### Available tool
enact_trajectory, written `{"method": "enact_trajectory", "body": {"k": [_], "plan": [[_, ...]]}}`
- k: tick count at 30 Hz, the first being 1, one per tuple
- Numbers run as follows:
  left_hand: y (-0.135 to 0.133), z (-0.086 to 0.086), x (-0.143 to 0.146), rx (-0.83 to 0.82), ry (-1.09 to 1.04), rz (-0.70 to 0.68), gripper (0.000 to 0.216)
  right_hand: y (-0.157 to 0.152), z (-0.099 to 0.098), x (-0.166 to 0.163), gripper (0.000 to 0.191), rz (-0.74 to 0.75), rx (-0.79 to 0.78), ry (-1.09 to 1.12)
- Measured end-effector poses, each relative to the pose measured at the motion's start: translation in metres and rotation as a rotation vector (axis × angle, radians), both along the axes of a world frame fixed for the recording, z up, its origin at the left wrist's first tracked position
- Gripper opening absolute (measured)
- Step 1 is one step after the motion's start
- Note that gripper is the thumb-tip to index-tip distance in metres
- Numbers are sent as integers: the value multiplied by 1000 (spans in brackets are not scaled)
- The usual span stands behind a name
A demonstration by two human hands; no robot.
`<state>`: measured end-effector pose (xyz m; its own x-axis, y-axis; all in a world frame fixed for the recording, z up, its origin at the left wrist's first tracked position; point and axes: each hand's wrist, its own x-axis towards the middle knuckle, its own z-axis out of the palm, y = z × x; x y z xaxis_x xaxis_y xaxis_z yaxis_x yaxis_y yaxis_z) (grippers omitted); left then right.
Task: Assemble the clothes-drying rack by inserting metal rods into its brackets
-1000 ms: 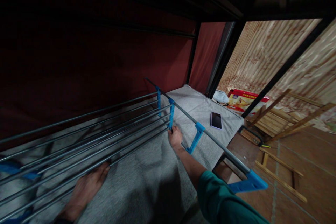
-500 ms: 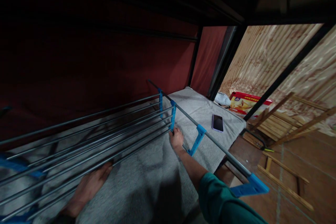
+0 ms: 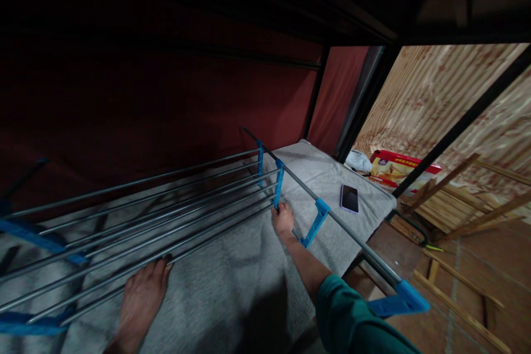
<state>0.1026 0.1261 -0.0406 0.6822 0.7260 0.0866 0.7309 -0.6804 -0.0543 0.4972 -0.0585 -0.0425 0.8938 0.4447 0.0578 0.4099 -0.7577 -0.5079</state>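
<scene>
A rack of grey metal tubes [image 3: 207,227] with blue plastic brackets [image 3: 279,182] lies across a grey blanket [image 3: 224,287]. My left hand [image 3: 143,296] is at its front tubes, lower left, with the fingers curled over a tube; their tips are partly hidden. Farther right, my right hand [image 3: 284,220] is closed at the lower end of a blue bracket, where the tubes meet the side frame. That side frame's long tube [image 3: 348,229] runs above my right forearm and ends in a blue foot piece [image 3: 400,301].
A phone [image 3: 349,199] lies on the blanket beyond the rack. Dark metal posts [image 3: 365,99] and an overhead frame surround the bed. On the floor side are a red-and-yellow box [image 3: 400,168], a wooden chair-like frame [image 3: 452,204] and a ladder-like wooden piece [image 3: 460,301].
My left hand has turned, its fingers now over the front tube with the back of the hand showing. The right hand keeps its place on the rack. The view has shifted slightly.
</scene>
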Motion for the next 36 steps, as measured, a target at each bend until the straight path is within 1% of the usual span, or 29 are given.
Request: {"method": "enact_trajectory", "body": {"k": [5, 10, 13, 17, 20, 23, 25, 26, 27, 30, 32, 34, 36], "plan": [[9, 4, 1, -32, 83, -42, 70, 1, -3, 1, 43, 0, -15, -6], [12, 7, 1, -83, 64, -62, 72, 1, -6, 2, 42, 2, -29, -14], [13, 4, -2, -93, 23, -65, 68, 1, -3, 1, 43, 2, -37, -4], [22, -5, -5, -91, -7, -85, 62, 0, 2, 0, 44, -5, -34, 6], [23, -10, -2, -85, -75, -73, 60, -1, 7, -2, 44, 1, -31, -4], [3, -8, 4, -95, -276, -45, 51, -6, 7, -5, 44, 14, -53, -7], [-19, -6, 4, -134, -529, 37, 42, -10, 4, -6, 47, 24, -71, -26], [-31, -6, 2, -164, -680, 97, 37, -11, 1, -5, 48, 24, -79, -37], [-42, -7, -2, -182, -837, 191, 31, -12, -2, -3, 50, 36, -85, -45], [-67, -16, -25, -98, -974, 470, 26, -12, -12, 4, 57, 60, -100, -54], [-71, -22, -48, -22, -1040, 682, 28, -12, -15, 6, 62, 69, -92, -52], [-64, -24, -68, 25, -1110, 867, 35, -14, -16, 6, 67, 59, -63, -52], [-47, -21, -81, 18, -1158, 957, 41, -15, -17, 7, 69, 50, -42, -55]]}}
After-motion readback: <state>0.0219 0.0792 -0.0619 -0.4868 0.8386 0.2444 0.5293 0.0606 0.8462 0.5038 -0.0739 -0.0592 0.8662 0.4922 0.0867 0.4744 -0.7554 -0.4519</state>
